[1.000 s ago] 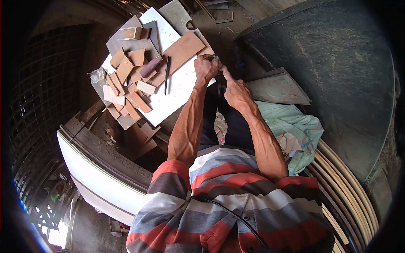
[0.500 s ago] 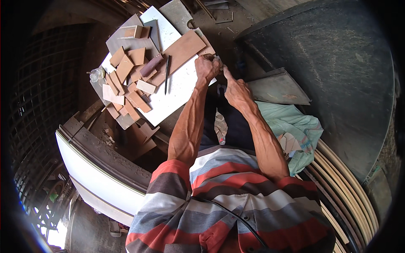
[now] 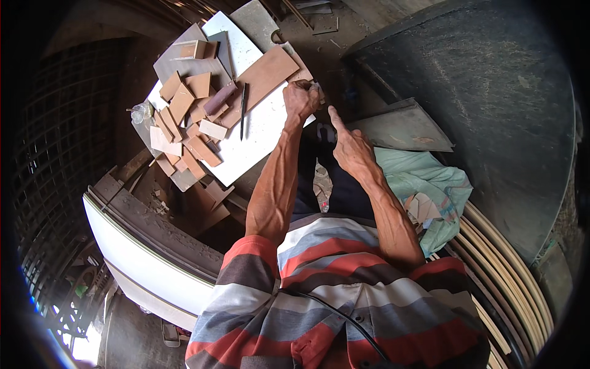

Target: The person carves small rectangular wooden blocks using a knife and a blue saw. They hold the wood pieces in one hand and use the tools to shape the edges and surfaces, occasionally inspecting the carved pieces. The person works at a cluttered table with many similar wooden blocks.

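Note:
My left hand is closed in a fist at the right edge of a white board, apparently gripping a small pale piece that is mostly hidden in the fingers. My right hand hovers just to the right and nearer me. Its index finger points toward the left hand and it holds nothing. On the board lie a long brown tile, a dark pencil-like stick, a purplish block and several small brown tile pieces.
A grey triangular slab lies right of my hands, with a teal cloth below it. A large dark curved wall fills the right side, edged by pale curved strips. A white curved rim sits lower left.
My right hand has drawn slightly back toward me, with its finger still pointing. My left fist stays at the board's edge.

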Tool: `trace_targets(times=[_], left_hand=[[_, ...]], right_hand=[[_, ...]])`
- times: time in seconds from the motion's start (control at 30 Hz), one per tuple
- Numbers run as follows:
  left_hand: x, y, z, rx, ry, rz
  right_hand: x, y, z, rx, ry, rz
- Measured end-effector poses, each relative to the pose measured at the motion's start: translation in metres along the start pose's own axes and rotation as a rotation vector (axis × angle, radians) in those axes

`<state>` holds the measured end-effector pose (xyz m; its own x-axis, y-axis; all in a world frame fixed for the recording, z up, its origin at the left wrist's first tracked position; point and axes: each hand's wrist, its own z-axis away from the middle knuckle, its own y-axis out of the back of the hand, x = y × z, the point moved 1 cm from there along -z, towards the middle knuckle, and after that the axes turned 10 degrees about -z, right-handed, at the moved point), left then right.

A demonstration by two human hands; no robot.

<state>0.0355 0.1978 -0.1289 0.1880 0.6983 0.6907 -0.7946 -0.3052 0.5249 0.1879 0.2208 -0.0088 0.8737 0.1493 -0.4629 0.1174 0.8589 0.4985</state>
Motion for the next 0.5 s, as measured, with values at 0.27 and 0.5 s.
trace_targets(times=[0.27,0.5], left_hand=[[-0.01,-0.006,-0.004,0.024,-0.038,-0.013],[-0.012,-0.01,-0.005,0.04,-0.022,0.016]], right_hand=[[0.001,-0.002,-0.01,0.009,-0.01,-0.024],[0.013,-0.009,-0.036,0.055,0.106,-0.091]])
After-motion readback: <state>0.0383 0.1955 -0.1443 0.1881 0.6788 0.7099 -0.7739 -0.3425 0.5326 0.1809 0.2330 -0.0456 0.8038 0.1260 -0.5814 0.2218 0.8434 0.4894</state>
